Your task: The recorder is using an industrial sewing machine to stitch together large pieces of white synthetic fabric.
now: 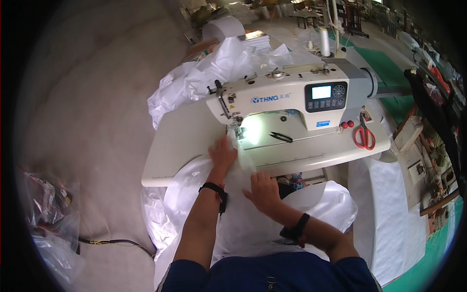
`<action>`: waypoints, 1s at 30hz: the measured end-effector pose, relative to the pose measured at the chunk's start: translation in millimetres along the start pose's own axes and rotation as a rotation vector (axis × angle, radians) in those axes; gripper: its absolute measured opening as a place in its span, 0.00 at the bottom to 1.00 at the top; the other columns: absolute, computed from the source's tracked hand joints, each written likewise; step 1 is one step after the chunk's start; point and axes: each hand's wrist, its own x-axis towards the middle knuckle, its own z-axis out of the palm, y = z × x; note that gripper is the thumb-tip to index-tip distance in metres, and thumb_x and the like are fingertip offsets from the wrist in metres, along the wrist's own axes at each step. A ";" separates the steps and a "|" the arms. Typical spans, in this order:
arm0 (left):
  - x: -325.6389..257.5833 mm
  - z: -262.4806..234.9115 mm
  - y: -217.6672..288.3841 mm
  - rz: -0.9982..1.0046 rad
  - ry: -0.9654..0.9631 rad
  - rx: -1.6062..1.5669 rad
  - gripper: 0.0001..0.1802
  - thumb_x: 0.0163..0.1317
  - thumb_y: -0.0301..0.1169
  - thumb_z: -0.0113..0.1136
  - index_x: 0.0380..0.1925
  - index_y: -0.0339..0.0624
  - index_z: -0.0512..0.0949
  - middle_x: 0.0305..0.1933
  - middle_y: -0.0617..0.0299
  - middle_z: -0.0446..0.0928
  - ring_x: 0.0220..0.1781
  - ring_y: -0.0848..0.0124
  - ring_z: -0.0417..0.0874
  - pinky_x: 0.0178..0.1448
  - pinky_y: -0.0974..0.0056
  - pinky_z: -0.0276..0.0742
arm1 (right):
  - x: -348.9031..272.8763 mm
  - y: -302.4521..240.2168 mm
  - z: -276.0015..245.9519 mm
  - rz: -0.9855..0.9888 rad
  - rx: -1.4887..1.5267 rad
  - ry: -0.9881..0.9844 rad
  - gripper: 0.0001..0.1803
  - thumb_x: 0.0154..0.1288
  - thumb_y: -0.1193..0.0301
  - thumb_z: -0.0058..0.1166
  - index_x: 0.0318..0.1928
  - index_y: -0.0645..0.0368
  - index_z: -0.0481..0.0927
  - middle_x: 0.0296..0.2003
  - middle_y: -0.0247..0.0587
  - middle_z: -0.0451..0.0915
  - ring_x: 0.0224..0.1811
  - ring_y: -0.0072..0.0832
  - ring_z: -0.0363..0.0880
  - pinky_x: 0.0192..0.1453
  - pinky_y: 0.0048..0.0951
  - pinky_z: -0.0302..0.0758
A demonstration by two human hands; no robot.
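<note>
The white fabric [292, 214] spills from the person's lap onto the sewing machine [287, 95] table, its leading edge just reaching the needle, so stitching looks barely begun with most still unfed. Left hand [223, 153] and right hand [263, 191] press flat, fingers spread, before the machine; red scissors [364, 137] and black snips [281, 137] lie clear to its right.

I see a bare concrete floor [97, 112] at left and green matting [389, 73] at right. Distant worktables [311, 17] stand under daylight at the workshop's far end.
</note>
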 end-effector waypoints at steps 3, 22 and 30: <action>-1.2 1.7 8.8 0.050 0.045 0.071 0.38 0.58 0.50 0.47 0.66 0.49 0.50 0.67 0.56 0.57 0.71 0.58 0.52 0.67 0.37 0.41 | -26.1 16.7 25.8 0.217 0.155 -0.054 0.26 0.54 0.55 0.57 0.44 0.65 0.71 0.46 0.48 0.76 0.43 0.40 0.77 0.40 0.37 0.73; -9.2 -13.4 40.0 0.185 -0.076 0.026 0.37 0.54 0.62 0.45 0.60 0.53 0.64 0.69 0.54 0.53 0.71 0.54 0.50 0.65 0.32 0.40 | -106.6 49.8 39.7 0.334 0.946 -0.602 0.20 0.64 0.58 0.49 0.40 0.67 0.74 0.32 0.36 0.77 0.33 0.25 0.76 0.38 0.26 0.73; -17.1 -7.6 11.0 0.317 0.016 -0.024 0.38 0.57 0.59 0.45 0.62 0.48 0.61 0.68 0.54 0.55 0.70 0.55 0.52 0.67 0.37 0.42 | -129.2 56.4 24.5 0.440 1.201 -0.706 0.20 0.63 0.59 0.50 0.45 0.64 0.75 0.29 0.35 0.78 0.32 0.23 0.77 0.34 0.26 0.75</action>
